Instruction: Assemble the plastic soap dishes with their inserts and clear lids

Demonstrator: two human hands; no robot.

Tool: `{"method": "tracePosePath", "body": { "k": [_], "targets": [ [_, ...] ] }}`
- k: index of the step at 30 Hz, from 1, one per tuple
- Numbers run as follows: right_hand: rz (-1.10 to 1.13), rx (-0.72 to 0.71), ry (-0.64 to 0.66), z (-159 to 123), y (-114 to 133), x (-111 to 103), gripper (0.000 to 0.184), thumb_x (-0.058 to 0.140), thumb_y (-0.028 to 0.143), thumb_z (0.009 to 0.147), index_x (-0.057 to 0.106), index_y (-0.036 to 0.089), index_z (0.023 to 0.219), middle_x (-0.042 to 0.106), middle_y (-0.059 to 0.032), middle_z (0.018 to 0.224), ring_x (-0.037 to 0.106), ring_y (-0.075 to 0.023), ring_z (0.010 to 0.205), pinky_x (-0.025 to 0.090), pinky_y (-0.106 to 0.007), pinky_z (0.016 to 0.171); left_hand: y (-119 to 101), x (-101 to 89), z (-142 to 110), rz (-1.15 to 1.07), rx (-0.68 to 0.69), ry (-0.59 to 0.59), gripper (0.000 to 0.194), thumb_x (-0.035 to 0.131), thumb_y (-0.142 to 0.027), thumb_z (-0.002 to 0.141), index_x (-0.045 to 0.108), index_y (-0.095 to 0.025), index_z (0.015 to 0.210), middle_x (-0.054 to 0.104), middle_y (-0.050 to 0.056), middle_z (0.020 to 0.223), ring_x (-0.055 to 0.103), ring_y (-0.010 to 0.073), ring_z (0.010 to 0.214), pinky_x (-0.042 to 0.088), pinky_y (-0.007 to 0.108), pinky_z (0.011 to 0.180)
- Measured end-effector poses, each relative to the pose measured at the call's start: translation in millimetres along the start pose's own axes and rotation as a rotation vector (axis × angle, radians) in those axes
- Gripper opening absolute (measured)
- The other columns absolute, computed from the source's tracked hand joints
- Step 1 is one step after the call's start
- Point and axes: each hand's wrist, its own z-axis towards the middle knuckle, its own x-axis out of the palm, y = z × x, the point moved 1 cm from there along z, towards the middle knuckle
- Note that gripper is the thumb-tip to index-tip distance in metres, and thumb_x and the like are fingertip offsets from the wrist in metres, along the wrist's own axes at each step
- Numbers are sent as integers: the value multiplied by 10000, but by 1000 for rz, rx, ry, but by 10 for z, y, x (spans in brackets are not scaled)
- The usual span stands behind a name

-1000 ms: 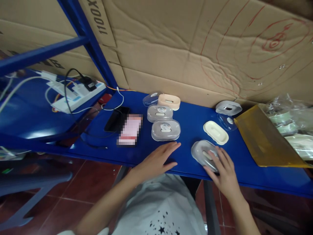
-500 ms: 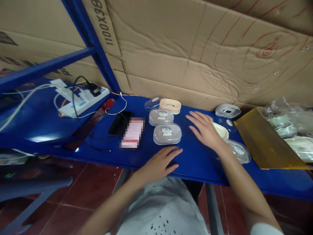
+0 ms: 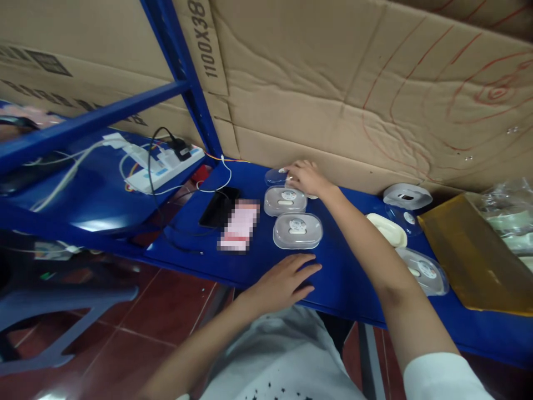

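My right hand [image 3: 307, 178] is at the back of the table, its fingers bent over a peach soap dish [image 3: 312, 196] that it mostly hides. Its fingertips reach the edge of a loose clear lid [image 3: 275, 177] to the left. In front of that hand lies a soap dish with a clear lid on [image 3: 285, 201], and nearer me a second lidded soap dish [image 3: 297, 231]. My left hand [image 3: 285, 282] lies near the table's front edge, holding nothing, fingers apart, just below the second dish.
On the right are a grey-white dish [image 3: 407, 195], a loose lid [image 3: 403, 220], a cream dish [image 3: 388, 229] and another lidded dish [image 3: 427, 272]. A brown carton flap [image 3: 478, 255] stands beside bagged items. Left lie two phones [image 3: 239, 225], cables and a power strip [image 3: 166, 169].
My right hand has moved left and back, from open table space onto the peach soap dish. My left hand has stayed by the front edge. The view has shifted slightly left.
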Motion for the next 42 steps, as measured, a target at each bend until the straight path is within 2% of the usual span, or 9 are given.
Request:
{"method": "tracePosePath", "body": {
  "k": [4,9,12,16,20,24,29,35,42],
  "targets": [
    [40,75,-69,-78,-147,66,593,760,423,922,659,196,1460,600,-203,1375,583,-402,1280,413,-605,1116,-3,4,3,16,15,-19,474,652,-308,1063,555,-242,1522,556,136,1599,545,298,1484,474,526,1235],
    [144,50,-142,-102,-216,87,487,794,346,890,714,184,1341,581,-163,1402,654,-294,1234,514,-468,1102,-14,-1,0,42,19,-25,455,660,-309,1060,570,-226,1499,557,134,1596,546,294,1481,473,512,1237],
    [178,25,-209,-264,-190,-1,425,735,375,952,707,198,1338,620,-152,1387,629,-303,1308,490,-491,1164,-19,-8,-2,54,19,-34,432,655,-310,1065,581,-228,1482,563,126,1588,552,290,1472,476,504,1234],
    [186,2,-443,-875,-56,-151,421,671,445,1020,680,220,1376,618,-155,1470,568,-327,1425,449,-522,1229,-17,-12,-3,57,32,-44,417,634,-327,1077,580,-240,1481,569,119,1579,554,286,1466,488,502,1223],
    [120,156,-659,-1753,164,-232,434,694,490,1014,670,274,1389,649,-133,1448,589,-339,1414,468,-568,1220,-18,-25,0,67,54,-41,407,636,-316,1075,586,-223,1468,572,128,1567,556,293,1458,485,514,1228],
    [110,293,-644,-2476,371,-130,419,718,473,1005,671,278,1374,665,-128,1408,630,-334,1364,508,-577,1186,-22,-34,4,66,21,-26,430,634,-315,1077,558,-248,1495,545,118,1596,549,292,1470,489,516,1229],
    [143,384,-531,-2926,407,144,420,707,496,1002,661,263,1348,640,-145,1403,627,-338,1360,506,-585,1190,-24,-29,-3,56,11,-48,505,617,-323,1085,482,-273,1569,481,118,1655,514,292,1510,496,516,1230],
    [175,372,-402,-2847,308,36,425,586,458,1057,604,280,1442,555,-160,1562,533,-356,1478,439,-639,1231,-31,-46,-4,59,7,-159,464,583,-285,1093,495,-269,1548,482,134,1624,500,303,1510,488,545,1232],
    [87,167,-205,-1537,85,-134,482,475,321,1088,553,202,1548,547,-145,1628,461,-322,1541,370,-569,1248,-33,-52,23,78,-14,-135,466,591,-287,1083,510,-269,1541,502,133,1603,530,318,1475,500,569,1212]
  ]
}}
